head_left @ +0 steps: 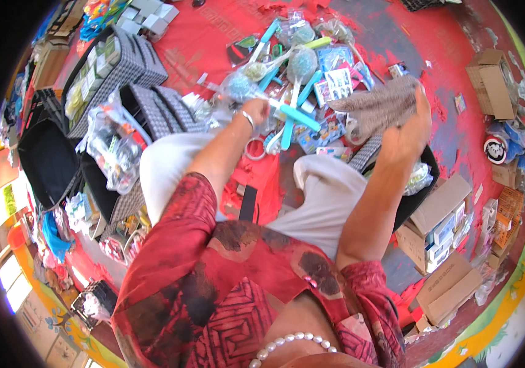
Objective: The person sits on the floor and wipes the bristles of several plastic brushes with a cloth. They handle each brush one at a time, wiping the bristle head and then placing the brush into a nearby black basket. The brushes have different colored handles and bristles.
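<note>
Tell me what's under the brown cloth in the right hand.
Clear plastic peeks out below the brown cloth; a white printed card lies by its left tip. Anything directly beneath cannot be seen: the cloth and right hand cover it.

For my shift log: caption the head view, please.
Right hand holds brown fabric; left hand is beside heaped turquoise-handled utensils.

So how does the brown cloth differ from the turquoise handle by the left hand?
The brown cloth is dull and broad; the turquoise handle is bright and narrow. The cloth spreads in folds; the handle is straight. Both are near hands: cloth in the right hand, handle by the left hand.
</note>
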Demonstrator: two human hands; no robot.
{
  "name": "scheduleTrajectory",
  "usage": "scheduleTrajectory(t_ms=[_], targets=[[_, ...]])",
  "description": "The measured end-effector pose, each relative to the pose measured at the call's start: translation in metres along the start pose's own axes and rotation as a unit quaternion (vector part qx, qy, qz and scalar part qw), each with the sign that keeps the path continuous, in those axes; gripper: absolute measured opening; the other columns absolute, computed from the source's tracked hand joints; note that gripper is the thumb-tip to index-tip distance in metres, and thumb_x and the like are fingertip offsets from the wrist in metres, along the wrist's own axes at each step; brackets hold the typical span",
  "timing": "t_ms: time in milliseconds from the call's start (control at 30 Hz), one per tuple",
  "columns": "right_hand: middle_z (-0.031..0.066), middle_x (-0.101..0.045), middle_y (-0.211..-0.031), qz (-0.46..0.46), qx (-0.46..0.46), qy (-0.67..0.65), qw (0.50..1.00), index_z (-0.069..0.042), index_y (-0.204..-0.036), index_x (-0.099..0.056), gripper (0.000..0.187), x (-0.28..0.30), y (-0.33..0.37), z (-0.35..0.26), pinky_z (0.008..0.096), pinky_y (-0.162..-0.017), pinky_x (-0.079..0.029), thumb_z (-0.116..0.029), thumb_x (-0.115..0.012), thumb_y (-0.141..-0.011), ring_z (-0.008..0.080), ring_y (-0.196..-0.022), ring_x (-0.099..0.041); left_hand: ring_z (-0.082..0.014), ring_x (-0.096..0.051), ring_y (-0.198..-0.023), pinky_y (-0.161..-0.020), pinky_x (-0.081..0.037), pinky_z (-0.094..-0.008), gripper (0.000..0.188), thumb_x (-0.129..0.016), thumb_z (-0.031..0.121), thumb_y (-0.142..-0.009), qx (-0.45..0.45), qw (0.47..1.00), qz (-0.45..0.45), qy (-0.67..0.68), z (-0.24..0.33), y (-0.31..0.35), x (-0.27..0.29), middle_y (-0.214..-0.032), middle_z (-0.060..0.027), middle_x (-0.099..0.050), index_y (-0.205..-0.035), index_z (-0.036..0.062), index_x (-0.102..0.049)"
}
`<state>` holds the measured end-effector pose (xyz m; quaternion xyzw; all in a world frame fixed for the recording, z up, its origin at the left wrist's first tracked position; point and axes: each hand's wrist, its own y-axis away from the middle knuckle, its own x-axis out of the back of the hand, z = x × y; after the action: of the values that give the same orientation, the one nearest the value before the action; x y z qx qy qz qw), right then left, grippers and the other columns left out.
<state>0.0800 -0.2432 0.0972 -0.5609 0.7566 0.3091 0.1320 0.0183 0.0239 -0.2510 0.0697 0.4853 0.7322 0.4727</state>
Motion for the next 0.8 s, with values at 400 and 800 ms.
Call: scheduleTrajectory(t_ms=[400, 800], targets=[[0.0074, -0.063, -0.084, 0.02, 0.012, 0.085, 0.996, 0.001, -0.092, -0.059, 0.013, -0.003, 0.012, 0.011, 0.0288, -0.071, -0.049, -0.008, -0.056, -0.084, 0.0158, -0.078, -0.061, -0.0325, -0.057, -0.1, -0.089, -0.042, -0.0362, 0.041, -0.057, 0.028, -0.079, -0.172, 0.859, 0.239, -0.418, -0.069, -0.048, -0.036, -0.106, -0.0216, -0.06, -0.113, 0.0043, -0.058], [0.0098, -0.062, -0.085, 0.019, 0.01, 0.002, 1.0, 0.002, -0.088, -0.06, 0.011, 0.004, 0.003, 0.01, 0.0341, -0.07, -0.051, -0.003, -0.06, -0.078, 0.0214, -0.077, -0.061, -0.0121, -0.048, -0.054, -0.057, -0.044, -0.0282, 0.003, -0.052, 0.006, -0.078, 0.015, 0.927, 0.244, 0.285, -0.034, -0.008, 0.005, -0.058, 0.001, -0.045, -0.08, 0.006, -0.055]])
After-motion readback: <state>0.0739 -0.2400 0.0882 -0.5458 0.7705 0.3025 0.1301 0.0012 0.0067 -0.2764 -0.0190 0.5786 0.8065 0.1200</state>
